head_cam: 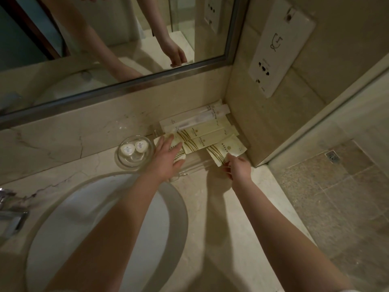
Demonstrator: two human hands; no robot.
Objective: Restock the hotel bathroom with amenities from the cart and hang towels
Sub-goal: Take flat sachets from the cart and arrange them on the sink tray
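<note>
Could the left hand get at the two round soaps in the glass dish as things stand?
Probably yes. The left hand rests open on a packet just beside the glass dish; the dish is uncovered and nothing stands between.

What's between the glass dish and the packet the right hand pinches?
Head view: the left hand, flat on striped packets, sits between the glass dish and the pinched packet.

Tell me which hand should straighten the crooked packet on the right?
Probably the right hand. It pinches the crooked packet at its near edge; the left hand lies flat on other packets, nearer the glass dish.
</note>
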